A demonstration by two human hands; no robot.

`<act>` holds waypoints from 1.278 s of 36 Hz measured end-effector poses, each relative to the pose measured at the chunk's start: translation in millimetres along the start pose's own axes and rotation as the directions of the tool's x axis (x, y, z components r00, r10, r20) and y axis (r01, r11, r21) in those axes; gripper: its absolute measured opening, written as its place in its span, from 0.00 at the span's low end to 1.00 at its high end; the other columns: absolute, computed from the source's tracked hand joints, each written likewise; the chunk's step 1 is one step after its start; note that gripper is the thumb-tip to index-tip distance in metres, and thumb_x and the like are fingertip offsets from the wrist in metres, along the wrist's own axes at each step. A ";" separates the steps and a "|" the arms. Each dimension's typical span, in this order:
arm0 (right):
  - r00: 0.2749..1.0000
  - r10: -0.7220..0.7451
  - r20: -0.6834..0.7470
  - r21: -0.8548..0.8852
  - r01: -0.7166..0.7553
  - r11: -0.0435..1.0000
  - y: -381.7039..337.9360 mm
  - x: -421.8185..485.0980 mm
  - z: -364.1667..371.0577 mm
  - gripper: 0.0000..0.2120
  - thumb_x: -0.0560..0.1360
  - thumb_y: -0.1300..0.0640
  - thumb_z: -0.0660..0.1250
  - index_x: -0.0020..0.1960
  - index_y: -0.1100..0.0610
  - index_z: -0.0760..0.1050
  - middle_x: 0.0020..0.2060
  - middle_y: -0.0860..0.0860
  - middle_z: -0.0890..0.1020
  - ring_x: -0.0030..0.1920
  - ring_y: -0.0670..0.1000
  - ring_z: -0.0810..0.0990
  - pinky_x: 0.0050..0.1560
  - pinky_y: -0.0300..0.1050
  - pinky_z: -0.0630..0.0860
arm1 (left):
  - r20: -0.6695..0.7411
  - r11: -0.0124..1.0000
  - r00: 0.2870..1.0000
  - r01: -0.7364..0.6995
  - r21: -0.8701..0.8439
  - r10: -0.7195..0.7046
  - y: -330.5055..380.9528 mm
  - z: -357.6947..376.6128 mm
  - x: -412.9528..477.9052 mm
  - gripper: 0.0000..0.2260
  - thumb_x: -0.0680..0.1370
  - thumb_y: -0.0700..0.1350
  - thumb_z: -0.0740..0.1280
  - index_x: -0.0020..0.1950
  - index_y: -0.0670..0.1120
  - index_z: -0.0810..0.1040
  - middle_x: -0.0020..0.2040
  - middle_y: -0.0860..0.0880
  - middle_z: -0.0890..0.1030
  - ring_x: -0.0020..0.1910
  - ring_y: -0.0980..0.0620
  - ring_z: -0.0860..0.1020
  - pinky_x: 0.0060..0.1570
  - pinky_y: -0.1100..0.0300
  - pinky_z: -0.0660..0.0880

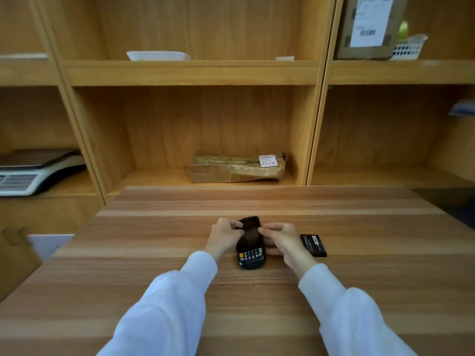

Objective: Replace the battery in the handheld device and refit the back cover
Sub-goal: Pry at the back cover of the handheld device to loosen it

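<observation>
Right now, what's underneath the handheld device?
The handheld device lies keypad-up on the wooden table, with the left hand and right hand gripping its sides. Its back cover is hidden underneath. A loose battery lies beside it, not under it.

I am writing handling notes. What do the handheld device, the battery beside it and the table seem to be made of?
Handheld device: looks like matte black plastic, with a glossy dark screen, perhaps glass, that shows reflections.
Battery: black casing with a printed label; the material beneath cannot be told.
Table: wood or wood-look laminate, smooth, with visible grain in light and dark bands.
</observation>
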State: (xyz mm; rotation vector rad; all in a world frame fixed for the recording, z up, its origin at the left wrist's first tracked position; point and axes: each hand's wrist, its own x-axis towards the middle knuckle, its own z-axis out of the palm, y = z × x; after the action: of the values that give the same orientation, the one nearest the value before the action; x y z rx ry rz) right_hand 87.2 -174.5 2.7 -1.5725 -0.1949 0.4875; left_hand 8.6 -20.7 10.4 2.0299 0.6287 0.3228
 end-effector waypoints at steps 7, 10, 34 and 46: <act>0.996 -0.092 0.022 0.089 0.090 0.992 -4.6 -4.0 8.1 0.05 0.80 0.64 0.72 0.51 0.56 0.84 0.50 0.56 0.87 0.49 0.53 0.88 0.37 0.44 0.85 | 0.078 0.986 0.996 0.048 -0.158 -0.036 8.0 0.4 -2.0 0.27 0.77 0.56 0.75 0.71 0.44 0.77 0.61 0.42 0.83 0.59 0.44 0.82 0.60 0.48 0.81; 0.987 -0.156 0.026 0.094 0.153 0.984 -7.7 -5.9 13.0 0.08 0.81 0.65 0.69 0.51 0.55 0.84 0.47 0.53 0.88 0.46 0.49 0.88 0.38 0.42 0.84 | 0.112 0.972 0.993 0.058 -0.228 -0.033 8.7 2.1 -4.9 0.28 0.70 0.62 0.78 0.63 0.46 0.82 0.55 0.45 0.86 0.57 0.46 0.84 0.61 0.46 0.80; 0.986 -0.164 -0.036 -0.068 0.162 0.985 10.0 6.5 9.3 0.21 0.73 0.58 0.80 0.65 0.58 0.82 0.56 0.56 0.87 0.57 0.55 0.85 0.58 0.54 0.84 | 0.173 0.719 0.982 0.179 -0.671 -0.083 5.1 9.0 -2.9 0.13 0.82 0.35 0.68 0.64 0.47 0.73 0.55 0.37 0.84 0.54 0.42 0.84 0.53 0.48 0.82; 0.955 -0.288 -0.064 -0.373 0.245 0.895 9.6 4.6 4.2 0.26 0.70 0.54 0.82 0.65 0.62 0.83 0.60 0.56 0.86 0.59 0.52 0.84 0.56 0.42 0.78 | 0.037 0.917 0.993 0.120 -0.380 -0.114 -10.6 7.7 2.4 0.20 0.76 0.44 0.78 0.66 0.39 0.81 0.59 0.44 0.84 0.58 0.48 0.82 0.52 0.57 0.80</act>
State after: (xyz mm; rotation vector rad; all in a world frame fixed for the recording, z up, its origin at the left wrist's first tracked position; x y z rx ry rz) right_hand 87.9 -169.6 -7.5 -1.8934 -0.4238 0.1433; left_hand 11.0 -20.5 -2.7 1.6124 0.6223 0.3309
